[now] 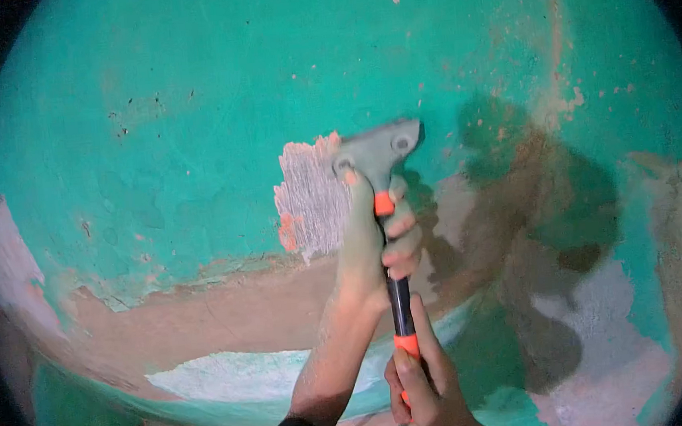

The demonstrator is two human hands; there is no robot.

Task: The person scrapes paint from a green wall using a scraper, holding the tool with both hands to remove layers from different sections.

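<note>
A long-handled scraper [400, 300] with a grey head and a black and orange handle stands nearly upright before a green painted wall [210, 79]. Its head touches or nearly touches the wall, just right of a bare whitish patch [312, 203] with ragged paint edges. My left hand [378, 226] is wrapped round the upper handle, its thumb against the scraper head. Lower down, my right hand [422, 379] grips the orange end of the handle, its thumb lying along it.
Below the green paint runs a bare brown band [229, 314], with a whitish patch [242, 375] under it. More peeled wall [607, 336] shows at the lower right. Shadows of the hands and tool fall on the wall to the right.
</note>
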